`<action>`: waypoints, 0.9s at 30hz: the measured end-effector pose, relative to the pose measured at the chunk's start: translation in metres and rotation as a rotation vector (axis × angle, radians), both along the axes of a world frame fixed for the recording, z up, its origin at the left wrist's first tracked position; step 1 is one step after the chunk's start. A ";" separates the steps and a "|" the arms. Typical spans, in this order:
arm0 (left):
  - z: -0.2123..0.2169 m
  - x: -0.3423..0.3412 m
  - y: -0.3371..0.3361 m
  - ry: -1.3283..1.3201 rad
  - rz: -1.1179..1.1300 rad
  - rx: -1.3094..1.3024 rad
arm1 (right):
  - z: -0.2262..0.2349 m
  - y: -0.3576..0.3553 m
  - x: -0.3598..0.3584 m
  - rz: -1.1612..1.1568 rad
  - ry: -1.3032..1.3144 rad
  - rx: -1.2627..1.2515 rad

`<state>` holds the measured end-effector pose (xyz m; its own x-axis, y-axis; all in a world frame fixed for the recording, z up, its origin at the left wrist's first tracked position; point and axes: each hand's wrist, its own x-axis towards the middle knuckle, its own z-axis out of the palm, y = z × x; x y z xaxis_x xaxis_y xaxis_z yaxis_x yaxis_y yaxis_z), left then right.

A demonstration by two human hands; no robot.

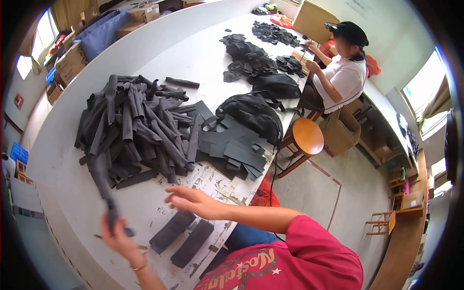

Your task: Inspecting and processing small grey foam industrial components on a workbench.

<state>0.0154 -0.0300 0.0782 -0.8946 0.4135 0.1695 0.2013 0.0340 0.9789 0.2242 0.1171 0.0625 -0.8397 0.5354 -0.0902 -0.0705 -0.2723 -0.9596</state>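
Observation:
A large heap of dark grey rolled fabric pieces (140, 121) lies on the white table. My left hand (118, 239) is closed around the lower end of a long dark grey fabric strip (101, 179), whose far end reaches back to the heap's near left edge. My right hand (193, 202) hovers over the table with its fingers apart, holding nothing. Just below it, two flat dark grey fabric pieces lie side by side, the left piece (172, 231) and the right piece (192, 244). Some of the left fingers are blurred.
Flat dark grey sheets (232, 150) and a black bag (256, 116) lie right of the heap. Farther off are more dark piles (246, 55) and a seated person (340, 72) handling something. A wooden stool (308, 136) stands beside the table, near a red plastic bag (265, 193).

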 end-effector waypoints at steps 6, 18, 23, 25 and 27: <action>0.000 0.085 0.030 -0.104 -0.798 -0.029 | 0.004 0.011 -0.012 -0.336 0.270 -0.201; 0.013 0.081 0.005 -0.254 -0.831 -0.178 | 0.039 -0.004 0.020 -0.092 -0.013 0.345; 0.006 0.073 -0.007 0.187 -0.970 -0.393 | 0.050 0.019 0.056 -0.485 0.046 0.439; -0.005 0.054 -0.016 0.138 -0.909 -0.362 | 0.071 0.034 0.079 -0.604 0.085 0.366; -0.001 0.047 -0.018 0.097 -0.861 -0.317 | 0.067 0.062 0.102 -0.670 0.217 0.272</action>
